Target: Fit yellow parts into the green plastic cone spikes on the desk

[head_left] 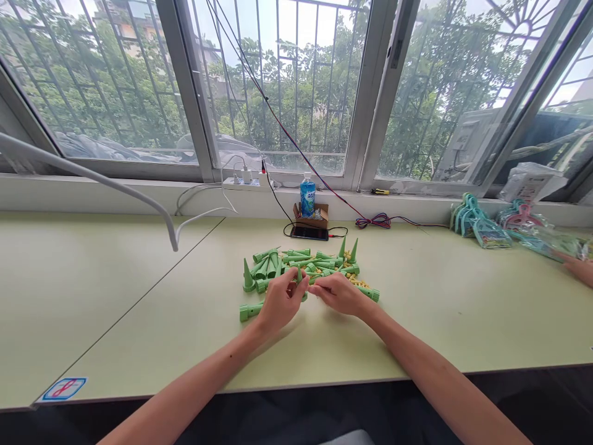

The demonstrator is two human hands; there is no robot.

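Note:
My left hand [282,301] is closed round a green plastic watering spike [299,273], its pointed tip showing upward above the thumb and fingers. Close beside it, my right hand [338,293] has its fingertips pinched together next to the spike. Whatever sits in that pinch is too small to make out. Just beyond both hands lies a loose pile of similar green spikes [265,267], most on their sides and several upright. Small yellow pieces [361,283] are scattered among them. One green spike [250,311] lies left of my left hand.
Behind the pile are a phone [309,233] on a cable and a blue bottle [307,196] by a small cardboard box [320,221]. Bundled hangers [472,219] lie at right, near another person's hand [577,267]. A white bent tube [139,196] crosses the left side.

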